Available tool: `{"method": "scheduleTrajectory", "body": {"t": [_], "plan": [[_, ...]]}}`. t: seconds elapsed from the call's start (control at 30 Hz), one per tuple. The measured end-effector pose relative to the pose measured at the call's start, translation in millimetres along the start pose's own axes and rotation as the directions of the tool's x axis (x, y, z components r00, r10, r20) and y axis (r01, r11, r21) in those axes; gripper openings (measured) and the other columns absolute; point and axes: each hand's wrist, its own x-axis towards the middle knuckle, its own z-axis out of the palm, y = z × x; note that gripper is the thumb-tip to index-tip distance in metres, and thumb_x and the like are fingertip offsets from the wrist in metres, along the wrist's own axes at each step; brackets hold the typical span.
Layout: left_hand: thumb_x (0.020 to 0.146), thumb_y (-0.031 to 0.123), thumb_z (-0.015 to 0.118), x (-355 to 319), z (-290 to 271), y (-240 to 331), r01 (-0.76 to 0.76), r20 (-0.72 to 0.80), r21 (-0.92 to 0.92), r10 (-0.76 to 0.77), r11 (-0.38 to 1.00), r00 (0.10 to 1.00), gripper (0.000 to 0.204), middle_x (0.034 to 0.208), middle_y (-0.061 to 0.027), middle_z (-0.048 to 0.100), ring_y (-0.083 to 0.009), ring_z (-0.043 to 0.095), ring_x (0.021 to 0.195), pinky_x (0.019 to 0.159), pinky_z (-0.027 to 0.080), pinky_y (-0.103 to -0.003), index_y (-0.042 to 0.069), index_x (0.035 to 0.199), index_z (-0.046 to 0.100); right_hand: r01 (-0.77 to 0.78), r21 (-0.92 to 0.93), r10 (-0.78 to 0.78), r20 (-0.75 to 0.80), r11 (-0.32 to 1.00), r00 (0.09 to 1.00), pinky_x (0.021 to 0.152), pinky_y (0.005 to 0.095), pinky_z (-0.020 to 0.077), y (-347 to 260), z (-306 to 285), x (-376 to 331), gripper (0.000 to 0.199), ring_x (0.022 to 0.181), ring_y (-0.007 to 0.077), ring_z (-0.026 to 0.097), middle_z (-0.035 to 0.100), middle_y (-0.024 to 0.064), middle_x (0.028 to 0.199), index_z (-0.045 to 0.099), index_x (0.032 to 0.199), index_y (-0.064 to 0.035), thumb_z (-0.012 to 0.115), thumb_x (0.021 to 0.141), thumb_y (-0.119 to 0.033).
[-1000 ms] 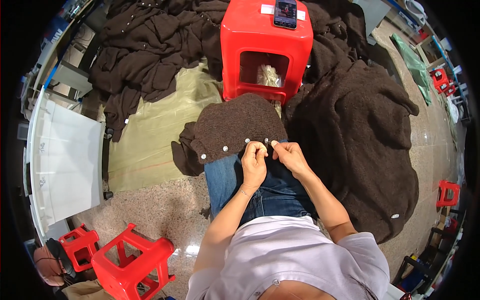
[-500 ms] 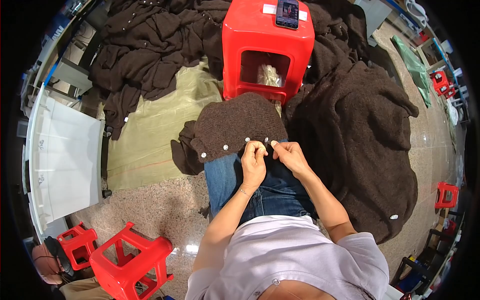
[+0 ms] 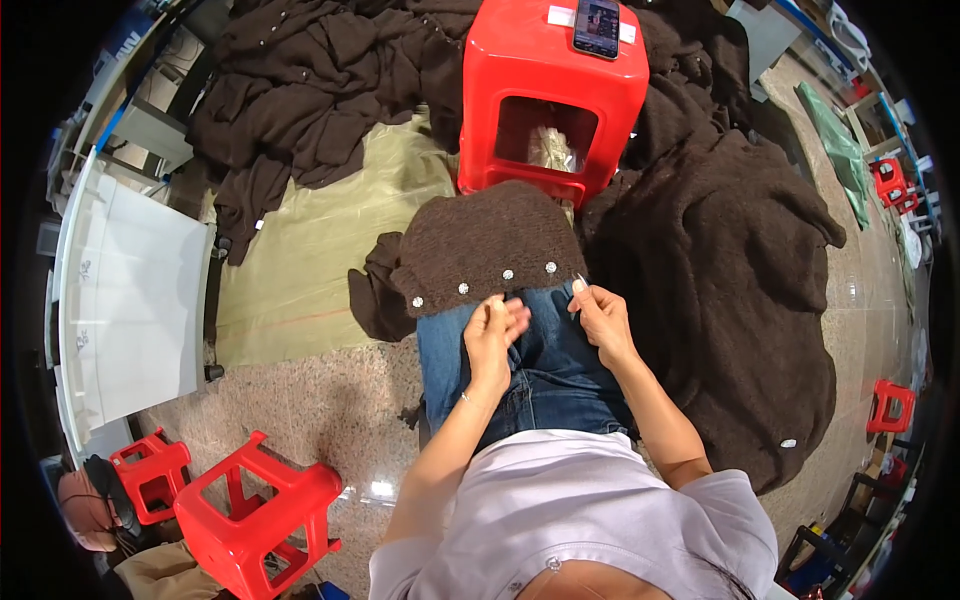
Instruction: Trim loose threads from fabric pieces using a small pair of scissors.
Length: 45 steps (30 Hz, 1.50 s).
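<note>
Pinching, right hand: thin object, kind unclear, frame centre.
Left hand: fingers blurred, can't tell grip.
Brown knit: over knees, upper centre; shiny buttons along edge.

Pale lilac top — short loose sleeves, blue denim jeans, slim left-wrist bracelet

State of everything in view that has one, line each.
Brown knitted garment, draped over blue denim jeans
Four round shiny buttons, in a row along its edge
Black phone, face up, screen lit
Large red plastic stool, upright
Brown fabric heap at right, rumpled
Left hand, partly blurred
Right hand, pinched closed
</note>
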Motion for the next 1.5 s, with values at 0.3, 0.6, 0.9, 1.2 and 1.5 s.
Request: {"method": "scheduleTrajectory", "body": {"t": [0.3, 0.6, 0.9, 1.2, 1.5], "plan": [[0.092, 0.024, 0.069, 16.2, 8.7, 15.2, -0.021, 0.03, -0.301, 0.032, 0.953, 0.999, 0.023, 0.082, -0.0091, 0.065, -0.0198, 0.065, 0.076, 0.068, 0.055, -0.03, 0.008, 0.081, 0.056, 0.07, -0.07, -0.073, -0.036, 0.995, 0.997, 0.04, 0.0219, 0.0151, 9.3, 3.1, -0.8, 0.04, 0.043, 0.0003, 0.026, 0.036, -0.0098, 0.051, 0.061, 0.071, -0.0071, 0.062, 0.094, -0.04], [0.093, 0.023, 0.067, 12.1, 9.2, 16.9, -0.034, 0.051, -0.319, 0.052, 0.947, 0.997, 0.022, 0.085, -0.0096, 0.066, -0.0211, 0.067, 0.078, 0.069, 0.057, -0.03, 0.005, 0.084, 0.059, 0.16, -0.079, -0.163, -0.036, 0.984, 0.986, 0.045, 0.0202, 0.0218, 6.2, 11.1, -2.1, 0.03, 0.049, -0.0005, 0.031, 0.041, -0.0102, 0.056, 0.062, 0.077, -0.0063, 0.068, 0.092, -0.031], [0.095, 0.02, 0.064, 19.2, -8.6, -0.8, -0.137, 0.108, -0.263, 0.17, 0.955, 0.98, 0.022, 0.08, -0.0054, 0.067, -0.0172, 0.067, 0.076, 0.07, 0.054, -0.028, 0.005, 0.078, 0.063, 0.303, -0.308, -0.332, -0.047, 0.902, 0.942, 0.053, 0.024, 0.0418, -15.2, 69.2, -6.1, 0.024, 0.059, 0.005, 0.051, 0.06, 0.0023, 0.063, 0.069, 0.083, 0.0001, 0.077, 0.079, -0.022], [0.096, 0.018, 0.062, 1.9, 5.9, 15.2, -0.13, 0.057, -0.166, 0.141, 0.978, 0.988, 0.019, 0.083, -0.0077, 0.068, -0.0164, 0.066, 0.074, 0.069, 0.054, -0.03, 0.004, 0.085, 0.064, 0.368, -0.219, -0.39, -0.063, 0.904, 0.919, 0.058, 0.023, 0.0446, -4.8, 71.5, -4.8, 0.013, 0.066, 0.0035, 0.053, 0.063, -0.0008, 0.07, 0.067, 0.086, 0.0034, 0.069, 0.086, -0.009], [0.093, 0.013, 0.066, -14.4, 0.9, 29.1, -0.1, 0.079, 0.023, 0.098, 0.995, 0.992, 0.011, 0.079, -0.0019, 0.064, -0.0066, 0.056, 0.065, 0.057, 0.047, -0.023, 0.003, 0.092, 0.063, 0.683, -0.441, -0.73, 0.087, 0.582, 0.678, 0.057, 0.0327, 0.0512, -1.4, 66.5, -13.3, 0.013, 0.065, 0.0286, 0.067, 0.068, 0.0133, 0.081, 0.066, 0.09, -0.0013, 0.069, 0.078, -0.001]]}}
